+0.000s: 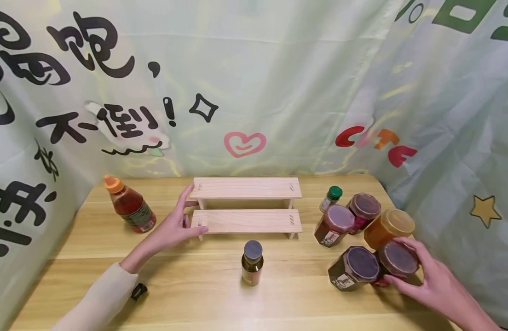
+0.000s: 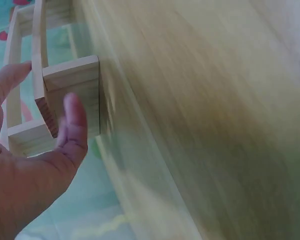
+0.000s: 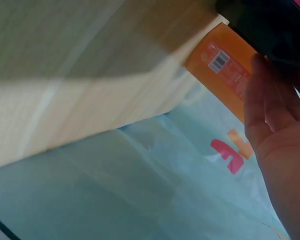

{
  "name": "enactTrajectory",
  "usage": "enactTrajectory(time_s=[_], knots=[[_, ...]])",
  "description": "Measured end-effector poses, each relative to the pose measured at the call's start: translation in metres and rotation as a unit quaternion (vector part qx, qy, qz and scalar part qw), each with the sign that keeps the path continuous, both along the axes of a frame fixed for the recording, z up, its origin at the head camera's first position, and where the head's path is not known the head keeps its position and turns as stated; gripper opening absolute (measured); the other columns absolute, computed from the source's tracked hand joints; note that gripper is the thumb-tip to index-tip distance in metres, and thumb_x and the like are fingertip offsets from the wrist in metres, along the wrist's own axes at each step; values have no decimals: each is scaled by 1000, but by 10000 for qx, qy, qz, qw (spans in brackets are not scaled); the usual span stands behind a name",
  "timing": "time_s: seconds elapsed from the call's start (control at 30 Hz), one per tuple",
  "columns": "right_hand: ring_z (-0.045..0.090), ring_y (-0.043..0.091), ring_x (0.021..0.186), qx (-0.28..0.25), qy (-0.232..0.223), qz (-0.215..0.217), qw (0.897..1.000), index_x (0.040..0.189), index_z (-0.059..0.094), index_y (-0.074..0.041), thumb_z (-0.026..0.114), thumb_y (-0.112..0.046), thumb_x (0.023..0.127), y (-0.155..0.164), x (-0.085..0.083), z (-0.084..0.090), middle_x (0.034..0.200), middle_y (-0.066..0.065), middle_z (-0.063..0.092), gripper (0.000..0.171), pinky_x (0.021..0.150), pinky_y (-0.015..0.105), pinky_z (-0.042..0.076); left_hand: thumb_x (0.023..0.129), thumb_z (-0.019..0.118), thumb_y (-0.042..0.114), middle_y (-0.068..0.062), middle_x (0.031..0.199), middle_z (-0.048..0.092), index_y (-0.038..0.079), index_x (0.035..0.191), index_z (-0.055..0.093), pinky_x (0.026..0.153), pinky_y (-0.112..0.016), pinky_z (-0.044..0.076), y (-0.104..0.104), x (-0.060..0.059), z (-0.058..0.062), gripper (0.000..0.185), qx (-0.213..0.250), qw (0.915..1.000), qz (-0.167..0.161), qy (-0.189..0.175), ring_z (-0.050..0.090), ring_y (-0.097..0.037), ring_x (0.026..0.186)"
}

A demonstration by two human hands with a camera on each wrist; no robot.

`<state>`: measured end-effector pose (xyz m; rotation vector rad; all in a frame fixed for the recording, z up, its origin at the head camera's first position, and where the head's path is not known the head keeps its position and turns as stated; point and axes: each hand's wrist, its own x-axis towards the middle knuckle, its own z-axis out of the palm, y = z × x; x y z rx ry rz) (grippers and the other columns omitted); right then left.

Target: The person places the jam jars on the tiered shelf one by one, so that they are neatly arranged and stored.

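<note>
A two-step wooden rack (image 1: 245, 207) stands mid-table. My left hand (image 1: 187, 217) rests at its left end with fingers straight, thumb touching the lower step's front corner. The left wrist view shows the rack's end block (image 2: 72, 85) beside the thumb of that hand (image 2: 40, 150). At the near right my right hand (image 1: 415, 271) grips a dark red jar (image 1: 399, 258), fingers over its top and thumb below. In the right wrist view the right hand (image 3: 277, 130) lies against a dark jar (image 3: 270, 25) next to an orange jar (image 3: 225, 65).
A sauce bottle with an orange cap (image 1: 129, 207) leans at the left. A small grey-capped bottle (image 1: 252, 263) stands in front of the rack. Several jars (image 1: 334, 224) and a green-capped bottle (image 1: 331, 198) cluster at the right. Printed cloth (image 1: 254, 92) hangs behind and beside the table.
</note>
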<state>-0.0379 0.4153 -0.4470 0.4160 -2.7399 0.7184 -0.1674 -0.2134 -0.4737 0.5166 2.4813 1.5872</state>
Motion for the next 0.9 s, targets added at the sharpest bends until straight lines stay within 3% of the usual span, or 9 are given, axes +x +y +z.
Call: enactTrajectory(time_s=[0.1,0.23,0.33,0.5,0.6,0.9], knots=[[54,-15,105,-88,-96,-14,9999,147,54,-10,108,-11,62,2,1,-1,125,-5,63,101,78,3,41,93,90,15,-33,158,41,41,175,1,55,-30,49,4,-5,-3,124,149,9998,-149,10,56,-21,68],[51,-16,103,-60,-264,-157,9995,146,53,-9,108,-13,64,-1,2,-2,126,9,65,99,76,2,39,94,90,14,-31,154,43,42,175,4,53,-29,47,6,-7,-6,121,227,9997,-106,-38,50,-19,65],[51,-15,100,-71,-261,-298,9992,143,55,-9,109,-14,62,-4,1,-2,123,12,65,97,75,3,39,95,89,13,-32,152,42,41,175,4,52,-30,47,8,-7,-6,120,334,9994,-33,-87,49,-18,64],[52,-13,101,-186,-97,-456,9987,141,59,-11,110,-15,60,-2,1,-1,120,-17,60,97,77,6,38,95,89,12,-33,141,43,43,174,2,55,-30,51,13,-8,-11,121,485,9986,10,-198,54,-20,68],[54,-11,100,-187,-161,-590,9980,142,60,-16,110,-19,60,-1,3,1,118,-27,58,96,74,8,39,95,89,14,-31,132,45,44,173,1,58,-31,52,15,-9,-13,121,433,9988,-13,-210,55,-19,70],[57,-6,96,-82,-95,-703,9974,143,60,-17,111,-21,60,-10,4,5,116,-1,68,97,73,10,41,95,88,9,-30,124,47,42,173,-1,57,-31,52,10,-11,-12,123,452,9989,-92,-99,56,-17,66]])
